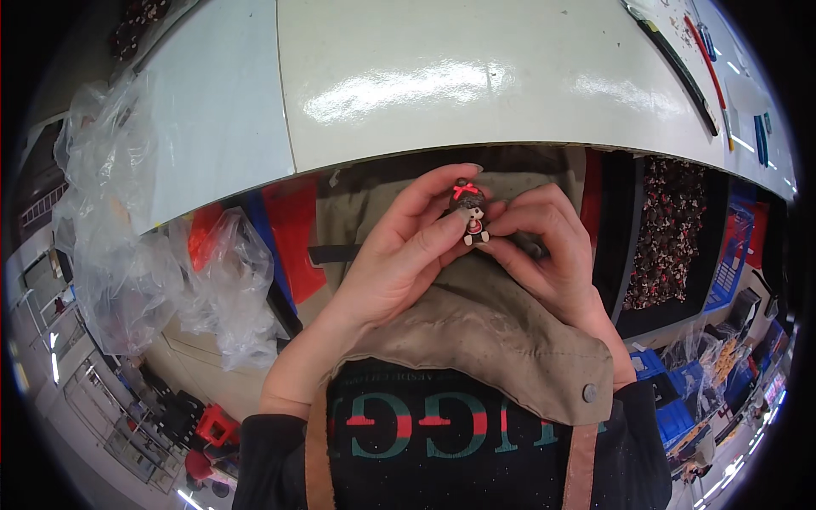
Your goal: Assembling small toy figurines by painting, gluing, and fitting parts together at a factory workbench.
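Glossy white worktable (408,51) spans the upper part of the head view, its near edge bowed by the lens, with a paler bluish panel (212,102) joining it at the left. Near the table's right end lie a long dark tool (680,72) and, just beside it, a slim red-handled tool (708,59). Crumpled clear plastic bags (119,229) hang at the left edge.

Below the table edge, in front of the person's body, is a small figurine (468,202) with dark hair, a red bow and pale feet. It is upright in the picture, held over the brown apron (476,327). The left hand (412,238) is closed around it, thumb across the front and fingers curled behind and above. The right hand (548,234) comes in from the other side, thumb and index finger bent nearly together at the figurine's lower right; whether they pinch it or some small part, I cannot tell.

To the right, a black tray (654,321) is filled with many small dark, red and white pieces (667,229), with a blue basket (731,255) beyond it. A red stool (217,425) shows at the lower left.
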A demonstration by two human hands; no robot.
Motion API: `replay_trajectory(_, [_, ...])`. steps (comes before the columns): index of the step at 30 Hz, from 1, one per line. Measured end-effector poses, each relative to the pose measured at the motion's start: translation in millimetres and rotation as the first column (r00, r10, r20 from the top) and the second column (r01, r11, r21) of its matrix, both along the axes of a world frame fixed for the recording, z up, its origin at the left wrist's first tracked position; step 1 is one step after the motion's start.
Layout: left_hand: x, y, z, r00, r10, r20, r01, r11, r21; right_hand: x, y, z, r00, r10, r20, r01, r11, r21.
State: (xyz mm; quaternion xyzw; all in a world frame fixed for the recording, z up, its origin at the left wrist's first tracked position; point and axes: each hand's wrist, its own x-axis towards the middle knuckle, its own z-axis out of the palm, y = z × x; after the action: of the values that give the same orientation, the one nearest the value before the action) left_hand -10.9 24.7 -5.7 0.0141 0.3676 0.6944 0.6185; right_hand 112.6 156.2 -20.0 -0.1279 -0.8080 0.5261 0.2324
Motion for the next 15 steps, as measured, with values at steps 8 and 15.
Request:
replay_trajectory(8, [2.9, 0.2, -5.4, 0.999, 0.019, 0.038, -0.019, 1.000, 0.005, 4.3, 0.7, -4.4, 0.999, 0.005, 0.032, -0.003, 0.998, -0.068])
replay_trajectory(15, [4.5, 1.2, -7.7, 0.999, 0.019, 0.040, -0.019, 1.000, -0.010, 4.2, 0.2, -6.2, 1.000, 0.007, 0.024, -0.004, 0.993, -0.118])
